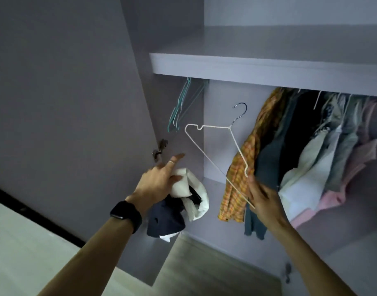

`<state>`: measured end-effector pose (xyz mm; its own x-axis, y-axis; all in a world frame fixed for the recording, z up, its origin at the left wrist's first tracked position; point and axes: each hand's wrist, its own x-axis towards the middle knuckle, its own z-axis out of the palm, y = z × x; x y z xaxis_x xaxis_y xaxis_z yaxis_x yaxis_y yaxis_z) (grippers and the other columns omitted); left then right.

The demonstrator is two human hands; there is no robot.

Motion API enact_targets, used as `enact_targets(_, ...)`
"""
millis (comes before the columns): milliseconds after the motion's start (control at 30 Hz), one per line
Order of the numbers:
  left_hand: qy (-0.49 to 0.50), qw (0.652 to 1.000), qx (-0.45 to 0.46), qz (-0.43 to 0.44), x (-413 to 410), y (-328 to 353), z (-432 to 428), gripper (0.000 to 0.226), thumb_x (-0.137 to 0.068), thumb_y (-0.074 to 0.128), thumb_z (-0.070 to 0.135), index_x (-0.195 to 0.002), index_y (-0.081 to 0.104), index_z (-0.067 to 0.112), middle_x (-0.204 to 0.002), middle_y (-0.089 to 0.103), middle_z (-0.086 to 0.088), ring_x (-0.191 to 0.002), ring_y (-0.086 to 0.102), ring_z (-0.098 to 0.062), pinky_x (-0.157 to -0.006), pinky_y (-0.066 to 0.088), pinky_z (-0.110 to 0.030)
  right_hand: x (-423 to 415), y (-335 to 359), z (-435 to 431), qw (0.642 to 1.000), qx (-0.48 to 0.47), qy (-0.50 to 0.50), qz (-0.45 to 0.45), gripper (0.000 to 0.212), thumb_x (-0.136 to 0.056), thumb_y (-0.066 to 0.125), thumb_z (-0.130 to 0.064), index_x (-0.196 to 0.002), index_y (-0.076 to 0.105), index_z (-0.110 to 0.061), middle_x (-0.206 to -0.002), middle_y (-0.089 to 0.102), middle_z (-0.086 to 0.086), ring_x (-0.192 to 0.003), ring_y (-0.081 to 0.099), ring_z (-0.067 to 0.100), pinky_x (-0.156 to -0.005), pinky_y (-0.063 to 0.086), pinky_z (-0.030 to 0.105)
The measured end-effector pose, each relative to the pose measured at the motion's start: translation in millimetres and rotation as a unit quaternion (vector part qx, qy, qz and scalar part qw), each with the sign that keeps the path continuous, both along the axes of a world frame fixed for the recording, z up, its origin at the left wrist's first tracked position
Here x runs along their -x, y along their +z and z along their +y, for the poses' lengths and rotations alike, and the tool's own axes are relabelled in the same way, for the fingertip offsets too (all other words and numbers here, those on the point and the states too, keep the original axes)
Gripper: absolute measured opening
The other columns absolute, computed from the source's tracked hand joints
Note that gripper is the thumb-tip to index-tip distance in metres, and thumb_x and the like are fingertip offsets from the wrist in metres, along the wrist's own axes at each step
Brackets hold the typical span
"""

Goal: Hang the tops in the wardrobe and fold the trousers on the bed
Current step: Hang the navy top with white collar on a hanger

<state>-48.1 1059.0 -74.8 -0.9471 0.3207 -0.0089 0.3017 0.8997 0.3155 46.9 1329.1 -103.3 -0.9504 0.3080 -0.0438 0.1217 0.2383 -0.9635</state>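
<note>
Dim overall, cool purple-grey cast. Darkest among the hanging clothes, detail crushed to black. Brightest patch is the pale surface at lower left, light seemingly from behind the camera. Wide-angle bending: shelf edge slants, verticals lean. Left hand fingertips motion-smeared, lower corners soft. White hanger fairly crisp.

Below the wardrobe shelf hang tops and teal hangers; rail seemingly hidden.
</note>
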Motion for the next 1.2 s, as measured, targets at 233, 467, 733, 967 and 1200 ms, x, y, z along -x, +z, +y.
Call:
enact_targets(233,-0.022,1.000,-0.003,-0.016,-18.0,-34.2,41.6,0.039,-0.101,0.054,0.037,-0.140,0.051,0.035,-0.127,0.063,-0.007,-0.114,0.061,-0.036,-0.091,0.051,-0.044,-59.5,-30.0,15.2,0.993,0.040,0.114,-0.015,0.058,-0.088,0.044,-0.072,-0.052,0.038,-0.026,-0.050,0.033,-0.002,-0.047,0.033,0.012,-0.050,0.030,0.020)
enact_targets(467,-0.093,0.992,-0.003,0.084,-36.6,-36.8,57.0,0.024,-0.097,0.065,0.025,-0.117,0.070,0.011,-0.100,0.068,-0.016,-0.091,0.066,-0.043,-0.072,0.055,-0.047,-58.5,-51.5,49.1,0.982,-0.059,0.174,-0.049,0.041,-0.079,0.060,-0.078,-0.100,0.065,-0.043,-0.102,0.069,-0.014,-0.094,0.067,0.009,-0.076,0.052,0.023)
enact_targets(733,-0.105,0.991,0.060,0.061,-33.5,-18.4,55.9,0.031,-0.101,0.058,0.032,-0.128,0.065,0.020,-0.119,0.067,-0.009,-0.108,0.064,-0.037,-0.086,0.055,-0.044,2.7,-0.3,59.7,0.959,0.164,0.194,-0.130,0.052,-0.087,0.057,-0.055,-0.124,0.064,-0.019,-0.107,0.076,0.004,-0.092,0.070,0.021,-0.082,0.049,0.037)
enact_targets(967,-0.137,0.981,0.132,0.031,-29.7,1.9,69.6,0.060,-0.102,0.052,0.042,-0.152,0.021,0.050,-0.119,0.065,-0.001,-0.108,0.063,-0.029,-0.090,0.053,-0.046,61.2,52.2,36.2,0.943,0.292,0.079,-0.142,0.040,-0.099,0.054,-0.051,-0.092,0.068,-0.015,-0.059,0.046,-0.006,-0.045,0.037,0.007,-0.042,0.029,0.018)
enact_targets(1200,-0.038,0.997,-0.070,0.010,-31.3,49.2,63.4,0.075,-0.096,0.064,0.039,-0.134,0.012,0.078,-0.063,0.053,0.002,-0.064,0.057,-0.019,-0.070,0.051,-0.040,41.0,50.8,38.3,0.968,0.177,-0.176,0.025,0.051,-0.099,0.056,-0.051,-0.055,0.057,-0.024,-0.042,0.049,-0.016,-0.052,0.044,0.010,-0.055,0.035,0.027)
